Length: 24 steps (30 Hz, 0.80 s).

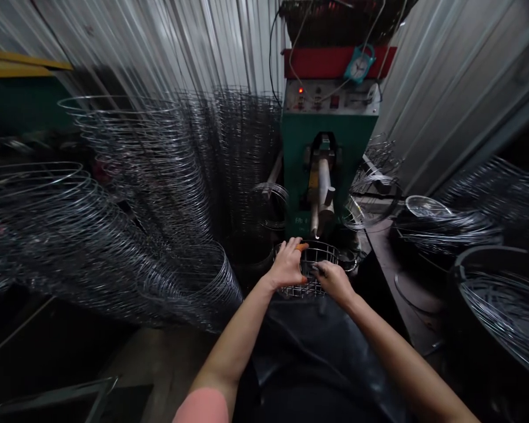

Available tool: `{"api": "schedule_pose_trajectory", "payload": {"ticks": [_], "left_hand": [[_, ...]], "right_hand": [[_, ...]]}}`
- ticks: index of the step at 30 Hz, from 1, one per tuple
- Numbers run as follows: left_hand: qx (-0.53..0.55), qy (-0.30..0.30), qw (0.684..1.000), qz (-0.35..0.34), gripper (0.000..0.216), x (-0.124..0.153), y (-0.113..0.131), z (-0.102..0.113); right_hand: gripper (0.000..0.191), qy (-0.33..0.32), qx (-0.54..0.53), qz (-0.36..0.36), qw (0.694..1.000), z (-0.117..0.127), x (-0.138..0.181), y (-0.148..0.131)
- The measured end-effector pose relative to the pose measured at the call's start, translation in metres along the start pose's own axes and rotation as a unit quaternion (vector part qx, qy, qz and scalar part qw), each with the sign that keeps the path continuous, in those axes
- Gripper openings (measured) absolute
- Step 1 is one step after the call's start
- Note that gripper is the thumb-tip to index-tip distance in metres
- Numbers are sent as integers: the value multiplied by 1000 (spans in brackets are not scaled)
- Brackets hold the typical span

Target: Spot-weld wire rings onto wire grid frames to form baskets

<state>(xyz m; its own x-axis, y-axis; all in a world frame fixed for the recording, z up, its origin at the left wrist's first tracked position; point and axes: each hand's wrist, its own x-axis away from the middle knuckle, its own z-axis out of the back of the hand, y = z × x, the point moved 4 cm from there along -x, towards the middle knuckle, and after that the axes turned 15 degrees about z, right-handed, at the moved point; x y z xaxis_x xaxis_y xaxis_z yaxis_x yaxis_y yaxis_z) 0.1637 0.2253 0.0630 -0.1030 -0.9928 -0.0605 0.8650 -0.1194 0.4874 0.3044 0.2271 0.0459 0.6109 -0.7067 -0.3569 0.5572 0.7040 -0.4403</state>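
A round wire basket (330, 252) sits in front of me, just below the electrode tip of a green spot welding machine (297, 176). My left hand (286, 264) grips the basket's left side, with orange covers on its thumb and a finger. My right hand (337, 281) is closed in a pinch at the near right of the basket. A small dark piece seems to show between its fingertips, but its kind is unclear. The basket's left wall is partly hidden behind my left hand.
Tall stacks of wire rings and mesh (158, 170) crowd the left side. A black tub (467, 258) of cut wires stands at the right, beside a bundle of wire rings (449, 229). A blue clock (359, 64) hangs on the machine, above its control panel (330, 98).
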Motion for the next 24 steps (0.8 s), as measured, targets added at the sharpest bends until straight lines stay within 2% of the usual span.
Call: {"api": "schedule_pose_trajectory", "payload": {"ticks": [7, 10, 16, 24], "left_hand": [[11, 6, 1000, 1, 90, -2, 0, 0], [12, 2, 1000, 7, 89, -5, 0, -1], [21, -11, 1000, 15, 91, -17, -5, -6], [45, -12, 999, 9, 93, -30, -13, -17]], "right_hand": [[20, -33, -90, 81, 992, 8, 8, 1], [24, -33, -77, 91, 992, 7, 8, 4], [20, -15, -39, 137, 990, 0, 7, 11], [27, -39, 14, 151, 988, -7, 8, 21]]}}
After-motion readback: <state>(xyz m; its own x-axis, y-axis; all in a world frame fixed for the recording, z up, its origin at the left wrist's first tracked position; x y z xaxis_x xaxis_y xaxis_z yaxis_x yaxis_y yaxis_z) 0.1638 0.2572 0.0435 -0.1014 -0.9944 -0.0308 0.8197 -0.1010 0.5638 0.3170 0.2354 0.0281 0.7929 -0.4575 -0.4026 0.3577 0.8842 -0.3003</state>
